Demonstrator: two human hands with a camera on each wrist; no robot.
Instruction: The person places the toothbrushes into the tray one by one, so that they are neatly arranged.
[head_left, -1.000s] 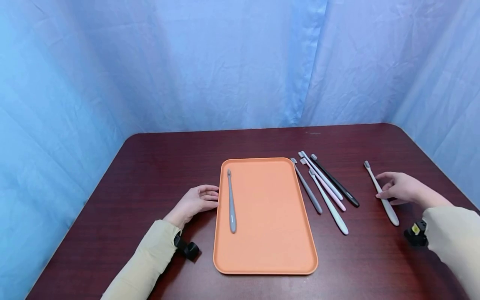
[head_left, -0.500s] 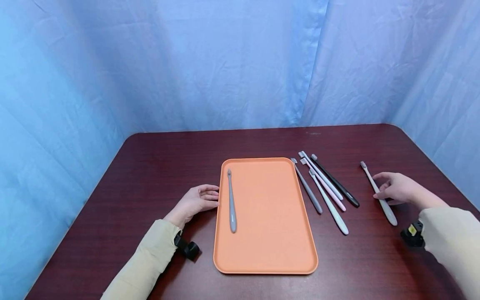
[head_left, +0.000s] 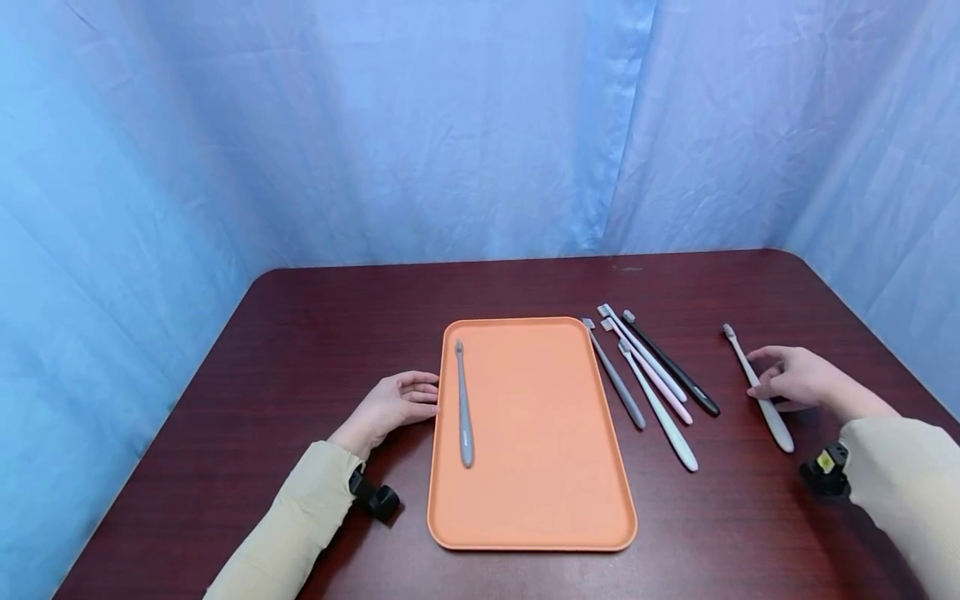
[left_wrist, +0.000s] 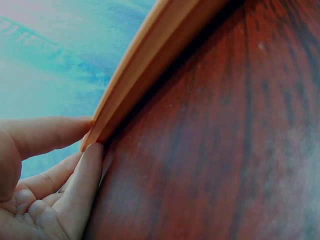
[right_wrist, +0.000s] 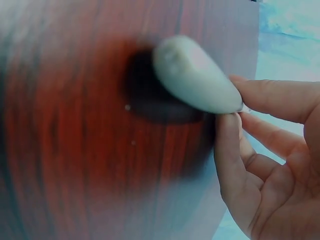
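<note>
An orange tray lies mid-table with a grey toothbrush along its left side. My left hand rests on the table, its straight fingertips touching the tray's left rim. At the right, my right hand pinches a white toothbrush by its handle between thumb and fingers. In the right wrist view the handle's rounded end hangs just above the wood, casting a shadow.
Several toothbrushes, grey, white, pink, black and pale green, lie side by side just right of the tray. Blue cloth walls close in the dark wooden table at the back and sides. A black camera sits on each wrist.
The white toothbrush in my right hand has shifted slightly left and away from me. The left hand, tray and other brushes have stayed put.
</note>
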